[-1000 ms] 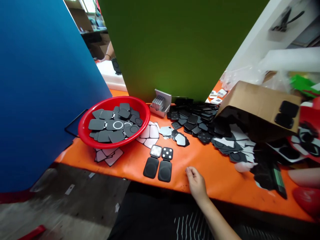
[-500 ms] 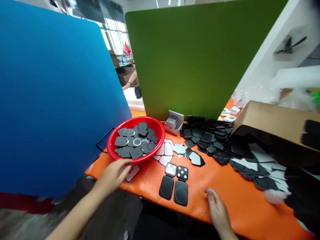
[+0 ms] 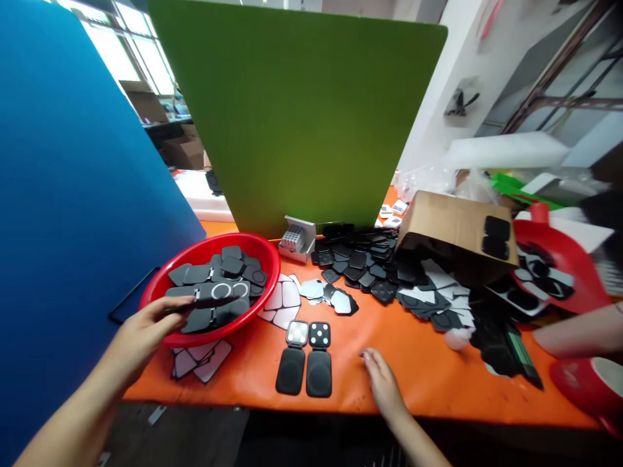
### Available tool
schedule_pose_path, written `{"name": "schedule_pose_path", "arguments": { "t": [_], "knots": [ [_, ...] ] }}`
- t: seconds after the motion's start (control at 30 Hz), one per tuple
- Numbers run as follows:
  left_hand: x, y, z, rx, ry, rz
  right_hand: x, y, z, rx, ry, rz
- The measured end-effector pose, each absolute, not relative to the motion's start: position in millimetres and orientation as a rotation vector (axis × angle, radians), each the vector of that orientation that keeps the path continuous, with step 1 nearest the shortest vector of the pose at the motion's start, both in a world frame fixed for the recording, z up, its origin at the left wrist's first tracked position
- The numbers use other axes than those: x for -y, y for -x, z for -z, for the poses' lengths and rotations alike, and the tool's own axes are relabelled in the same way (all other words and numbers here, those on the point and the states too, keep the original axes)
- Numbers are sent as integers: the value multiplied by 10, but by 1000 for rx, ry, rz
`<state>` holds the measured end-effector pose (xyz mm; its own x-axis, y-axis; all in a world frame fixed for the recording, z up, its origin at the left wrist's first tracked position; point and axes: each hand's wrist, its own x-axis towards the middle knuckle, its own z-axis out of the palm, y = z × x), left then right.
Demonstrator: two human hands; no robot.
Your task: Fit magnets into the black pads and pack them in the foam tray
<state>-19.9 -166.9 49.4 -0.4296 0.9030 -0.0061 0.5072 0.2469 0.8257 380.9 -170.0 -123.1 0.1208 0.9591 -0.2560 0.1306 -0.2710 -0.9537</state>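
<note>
At the left rim of the red basin [image 3: 272, 256], my left hand [image 3: 156, 327] pinches a thin dark flat piece [image 3: 214, 302], seen nearly edge-on and blurred. Grey hinged pieces [image 3: 233, 264], some with white rings, fill the basin. Two unfolded black pieces lie side by side on the orange table [image 3: 350, 344]: the left one [image 3: 291, 371] has a pale silvery square top, the right one [image 3: 318, 373] a black top with white dots. To their right, my right hand [image 3: 384, 386] rests low over the table, fingers loosely extended and holding nothing visible.
Behind stand a green panel [image 3: 302, 117] and a blue panel [image 3: 73, 194]. A small white box [image 3: 298, 240], a pile of black pieces [image 3: 360, 259] and a cardboard box [image 3: 452, 224] line the back. Another person's arm [image 3: 579, 331] reaches in at right, near a red cup [image 3: 588, 386].
The view has turned right, showing a red tray and another person's arm. My left hand has moved from the basin's front edge to its left side and now holds a dark piece.
</note>
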Motion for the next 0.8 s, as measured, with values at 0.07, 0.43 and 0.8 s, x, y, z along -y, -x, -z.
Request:
{"name": "schedule_pose_path", "arguments": {
  "t": [0.07,0.43,0.8],
  "knots": [
    [1869,40,-507,-1742,-1076,-1366,1703,-3779,1149,1002,1519,-1441],
    [2108,-1730,341,-805,-2,-980,2002,-3492,679,1007,1272,-1722],
    [2401,-2045,467,-1014,-457,-642,2128,-3541,310,2045,1575,-944]
  ]
}}
